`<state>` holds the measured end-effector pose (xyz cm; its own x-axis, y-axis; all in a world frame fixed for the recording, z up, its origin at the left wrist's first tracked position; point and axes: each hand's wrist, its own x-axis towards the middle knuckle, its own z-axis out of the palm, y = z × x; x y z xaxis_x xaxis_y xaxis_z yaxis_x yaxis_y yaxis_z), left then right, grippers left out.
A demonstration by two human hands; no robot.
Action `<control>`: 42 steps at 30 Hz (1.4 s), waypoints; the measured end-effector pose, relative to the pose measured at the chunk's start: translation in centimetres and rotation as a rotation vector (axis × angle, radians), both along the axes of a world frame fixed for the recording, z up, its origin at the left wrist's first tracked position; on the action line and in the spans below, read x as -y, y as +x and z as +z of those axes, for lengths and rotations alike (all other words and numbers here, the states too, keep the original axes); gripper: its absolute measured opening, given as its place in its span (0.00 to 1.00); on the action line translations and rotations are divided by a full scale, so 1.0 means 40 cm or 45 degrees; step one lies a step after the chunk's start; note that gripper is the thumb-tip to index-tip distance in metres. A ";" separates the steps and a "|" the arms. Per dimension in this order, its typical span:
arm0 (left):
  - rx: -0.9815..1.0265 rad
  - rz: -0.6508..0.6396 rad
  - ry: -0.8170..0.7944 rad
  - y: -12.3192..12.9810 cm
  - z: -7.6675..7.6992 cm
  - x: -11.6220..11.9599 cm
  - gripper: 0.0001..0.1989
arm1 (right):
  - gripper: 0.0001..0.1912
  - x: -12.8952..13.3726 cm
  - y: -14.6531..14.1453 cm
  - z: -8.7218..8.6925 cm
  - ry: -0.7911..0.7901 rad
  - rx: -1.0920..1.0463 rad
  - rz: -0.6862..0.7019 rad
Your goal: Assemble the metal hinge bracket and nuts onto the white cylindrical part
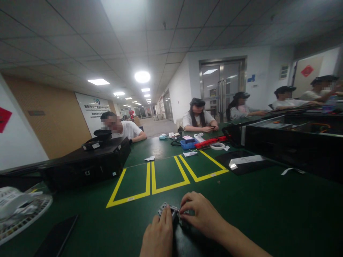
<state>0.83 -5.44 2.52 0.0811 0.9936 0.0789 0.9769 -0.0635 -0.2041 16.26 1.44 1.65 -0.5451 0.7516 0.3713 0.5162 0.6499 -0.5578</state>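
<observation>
Left hand (157,233) and right hand (201,214) closed from both sides on a small black-and-white object (167,210)

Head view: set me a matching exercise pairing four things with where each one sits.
Things:
1. blue basket
2. yellow tape
3. black case
4. small black-and-silver part

Places:
A. between left hand and right hand
B. marking outlines on the green bench
C. left side of the bench
D. far along the bench, beside a red bar

Pairs: 1-D, 2-B, 3-C, 4-A
</observation>
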 end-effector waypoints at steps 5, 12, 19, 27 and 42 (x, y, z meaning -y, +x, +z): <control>0.025 0.001 0.000 0.005 0.007 0.007 0.30 | 0.05 0.003 0.006 0.004 -0.011 -0.050 0.081; 0.038 -0.006 0.003 0.003 0.004 0.005 0.31 | 0.07 0.005 0.001 0.014 -0.205 -0.152 0.005; 0.044 -0.002 -0.003 0.001 0.004 0.005 0.31 | 0.08 -0.001 0.004 0.014 -0.210 -0.168 0.023; 0.097 0.031 -0.050 0.001 0.017 0.007 0.30 | 0.07 0.000 -0.005 -0.003 -0.188 -0.246 0.014; 0.381 0.195 -0.210 0.007 0.046 0.004 0.24 | 0.04 -0.002 -0.026 -0.010 -0.412 -0.461 -0.145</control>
